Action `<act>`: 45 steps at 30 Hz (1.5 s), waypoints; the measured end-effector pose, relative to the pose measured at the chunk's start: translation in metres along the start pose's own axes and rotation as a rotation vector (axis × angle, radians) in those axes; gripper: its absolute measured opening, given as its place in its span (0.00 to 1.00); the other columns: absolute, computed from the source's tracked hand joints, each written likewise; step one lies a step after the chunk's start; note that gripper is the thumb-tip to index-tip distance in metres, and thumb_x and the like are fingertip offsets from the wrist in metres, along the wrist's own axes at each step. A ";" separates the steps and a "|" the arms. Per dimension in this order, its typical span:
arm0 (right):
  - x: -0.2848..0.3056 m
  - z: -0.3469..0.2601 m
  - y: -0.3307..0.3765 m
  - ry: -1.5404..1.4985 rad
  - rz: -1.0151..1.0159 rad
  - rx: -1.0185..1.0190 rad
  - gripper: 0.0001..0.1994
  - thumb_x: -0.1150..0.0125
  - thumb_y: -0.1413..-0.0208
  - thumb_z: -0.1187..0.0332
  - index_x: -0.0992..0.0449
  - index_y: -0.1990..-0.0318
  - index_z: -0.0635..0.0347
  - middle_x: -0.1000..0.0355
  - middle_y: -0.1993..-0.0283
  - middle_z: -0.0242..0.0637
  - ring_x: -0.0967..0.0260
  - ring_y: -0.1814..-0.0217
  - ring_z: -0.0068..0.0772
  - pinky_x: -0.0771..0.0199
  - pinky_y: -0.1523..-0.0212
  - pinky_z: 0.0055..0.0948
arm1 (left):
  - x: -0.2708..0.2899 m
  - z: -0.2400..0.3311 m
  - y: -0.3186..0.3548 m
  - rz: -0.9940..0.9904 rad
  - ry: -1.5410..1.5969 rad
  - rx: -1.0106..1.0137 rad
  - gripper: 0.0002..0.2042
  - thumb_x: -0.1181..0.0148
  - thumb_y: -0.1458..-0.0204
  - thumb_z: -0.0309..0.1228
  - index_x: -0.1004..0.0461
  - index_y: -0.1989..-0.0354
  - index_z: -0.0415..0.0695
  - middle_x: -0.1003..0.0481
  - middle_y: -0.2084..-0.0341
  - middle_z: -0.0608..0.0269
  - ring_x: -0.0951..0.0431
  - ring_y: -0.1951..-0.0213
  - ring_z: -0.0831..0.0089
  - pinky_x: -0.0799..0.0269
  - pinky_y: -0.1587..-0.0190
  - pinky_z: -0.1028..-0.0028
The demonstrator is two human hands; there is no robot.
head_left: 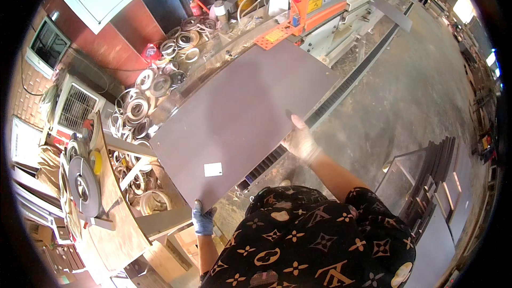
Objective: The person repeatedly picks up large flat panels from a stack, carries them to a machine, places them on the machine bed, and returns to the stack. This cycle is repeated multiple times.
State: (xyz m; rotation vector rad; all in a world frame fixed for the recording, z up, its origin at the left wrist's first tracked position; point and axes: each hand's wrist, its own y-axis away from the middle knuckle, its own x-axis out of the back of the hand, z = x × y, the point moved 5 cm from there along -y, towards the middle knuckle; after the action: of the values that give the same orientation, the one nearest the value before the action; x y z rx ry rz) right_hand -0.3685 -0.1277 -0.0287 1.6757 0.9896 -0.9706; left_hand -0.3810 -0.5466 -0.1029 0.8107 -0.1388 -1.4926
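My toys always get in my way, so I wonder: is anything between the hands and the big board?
Nothing visible but the gloves. The left hand is at the board's near corner, the right hand on its right edge. The white label lies clear of both.

A large rectangular board (242, 114), grey-brown, smooth and matt, lies flat with its broad face up. One end sits right beside the orange plate (277, 35); the board stretches away from that plate, bearing a small white label (213, 169) near the end farthest off.
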 end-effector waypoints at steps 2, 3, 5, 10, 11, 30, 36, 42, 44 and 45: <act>0.000 -0.003 -0.017 -0.014 0.058 -0.003 0.22 0.42 0.49 0.63 0.39 0.46 0.52 0.37 0.46 0.35 0.38 0.44 0.39 0.36 0.43 0.45 | 0.000 0.005 -0.013 0.092 -0.063 0.055 0.19 0.40 0.54 0.50 0.28 0.59 0.50 0.26 0.65 0.67 0.28 0.68 0.70 0.29 0.73 0.71; 0.000 -0.003 -0.019 0.007 0.051 -0.001 0.23 0.42 0.50 0.62 0.39 0.46 0.51 0.38 0.44 0.35 0.40 0.43 0.39 0.36 0.43 0.45 | 0.002 0.006 -0.016 0.104 -0.081 0.056 0.19 0.40 0.54 0.50 0.28 0.60 0.50 0.26 0.65 0.67 0.28 0.67 0.70 0.29 0.73 0.70; -0.002 -0.010 -0.020 0.049 0.043 0.020 0.25 0.42 0.50 0.59 0.40 0.45 0.50 0.41 0.42 0.35 0.42 0.40 0.40 0.37 0.43 0.46 | -0.005 0.010 -0.025 0.113 -0.123 0.063 0.19 0.40 0.54 0.50 0.28 0.60 0.50 0.26 0.64 0.68 0.28 0.66 0.70 0.29 0.72 0.68; -0.006 0.000 -0.017 0.113 0.119 -0.071 0.35 0.43 0.52 0.51 0.46 0.39 0.53 0.49 0.35 0.39 0.54 0.33 0.44 0.54 0.37 0.55 | 0.018 0.010 -0.049 -0.210 -0.361 -0.028 0.22 0.49 0.47 0.41 0.37 0.45 0.47 0.36 0.45 0.61 0.34 0.50 0.62 0.32 0.55 0.65; -0.001 -0.008 -0.017 0.124 0.153 -0.056 0.36 0.43 0.53 0.50 0.46 0.38 0.53 0.49 0.35 0.40 0.55 0.33 0.44 0.57 0.36 0.56 | 0.031 0.006 -0.054 -0.102 -0.203 0.199 0.24 0.46 0.49 0.42 0.36 0.45 0.48 0.33 0.48 0.64 0.32 0.51 0.61 0.33 0.55 0.59; -0.020 -0.115 -0.027 0.087 0.209 0.051 0.33 0.51 0.48 0.49 0.50 0.36 0.47 0.53 0.33 0.41 0.56 0.32 0.44 0.53 0.39 0.57 | -0.079 -0.025 -0.106 -0.115 -0.389 0.353 0.25 0.44 0.51 0.45 0.37 0.45 0.49 0.30 0.52 0.66 0.31 0.53 0.59 0.33 0.58 0.54; -0.001 -0.119 0.009 0.510 0.209 0.458 0.34 0.48 0.47 0.53 0.51 0.37 0.59 0.46 0.38 0.43 0.52 0.34 0.41 0.49 0.37 0.43 | -0.123 -0.072 -0.166 -0.362 -0.415 0.069 0.21 0.43 0.49 0.42 0.34 0.49 0.48 0.27 0.60 0.60 0.26 0.63 0.60 0.29 0.69 0.56; 0.067 -0.088 0.108 0.571 0.374 0.290 0.27 0.46 0.47 0.53 0.40 0.44 0.58 0.37 0.48 0.35 0.43 0.46 0.29 0.47 0.42 0.34 | -0.224 -0.072 -0.114 -0.454 -0.322 -0.004 0.20 0.42 0.50 0.35 0.36 0.48 0.48 0.28 0.59 0.60 0.26 0.66 0.67 0.27 0.68 0.67; 0.110 -0.075 0.131 0.483 0.469 0.243 0.26 0.47 0.46 0.54 0.40 0.44 0.57 0.40 0.44 0.37 0.45 0.43 0.34 0.48 0.40 0.37 | -0.222 -0.067 -0.112 -0.353 -0.415 0.015 0.20 0.42 0.50 0.34 0.38 0.47 0.52 0.28 0.60 0.62 0.27 0.69 0.70 0.27 0.71 0.70; 0.146 -0.071 0.144 0.373 0.531 0.244 0.26 0.47 0.46 0.55 0.40 0.44 0.58 0.41 0.43 0.37 0.46 0.41 0.36 0.48 0.40 0.38 | -0.228 -0.071 -0.111 -0.360 -0.405 0.053 0.21 0.43 0.50 0.33 0.40 0.47 0.54 0.28 0.61 0.63 0.27 0.71 0.72 0.28 0.73 0.72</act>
State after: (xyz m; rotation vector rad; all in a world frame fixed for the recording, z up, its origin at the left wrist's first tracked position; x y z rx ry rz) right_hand -0.1714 -0.0687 -0.0982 2.2280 0.6098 -0.4439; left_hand -0.4609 -0.2971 -0.1273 0.5847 -0.3492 -1.9923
